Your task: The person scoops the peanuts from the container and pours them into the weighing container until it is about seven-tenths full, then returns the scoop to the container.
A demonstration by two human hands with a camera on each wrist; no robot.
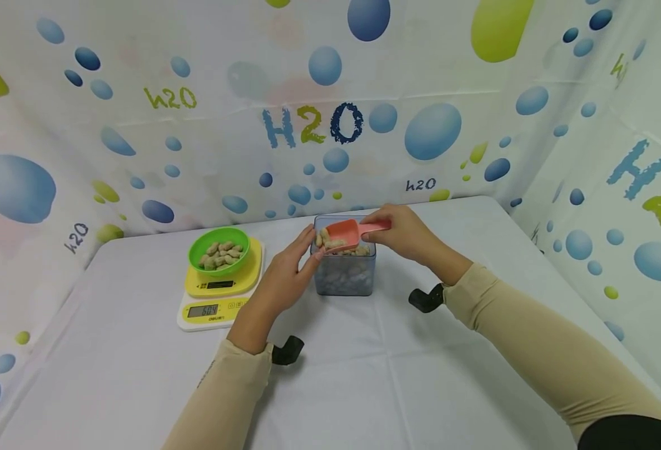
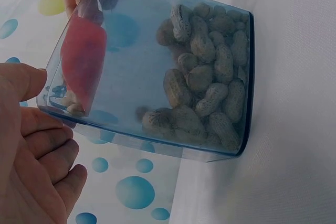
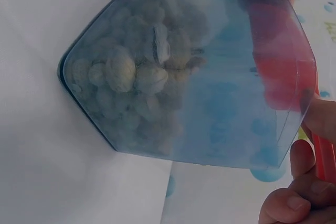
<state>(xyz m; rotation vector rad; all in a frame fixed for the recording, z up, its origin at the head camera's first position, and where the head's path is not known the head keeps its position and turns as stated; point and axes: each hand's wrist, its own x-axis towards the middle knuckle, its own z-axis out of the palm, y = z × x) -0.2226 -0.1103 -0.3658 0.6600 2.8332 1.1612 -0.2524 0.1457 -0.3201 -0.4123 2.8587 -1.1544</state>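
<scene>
My right hand (image 1: 402, 232) grips the handle of a coral-red scoop (image 1: 346, 234), which holds a few peanuts (image 1: 333, 242). The scoop is tilted inside the top of a clear bluish container (image 1: 345, 278), its tip toward the left rim. Through the wall in the left wrist view, unshelled peanuts (image 2: 210, 77) fill the lower part. My left hand (image 1: 285, 275) touches the container's near left corner at the rim, thumb (image 2: 29, 80) on one side and relaxed fingers (image 2: 50, 142) along the other.
Left of the container stands a yellow and white kitchen scale (image 1: 222, 310) with a lit display. On it sits a green bowl (image 1: 197, 249) of peanuts. A white cloth (image 1: 420, 387) covers the table, and a dotted curtain (image 1: 212, 150) hangs behind.
</scene>
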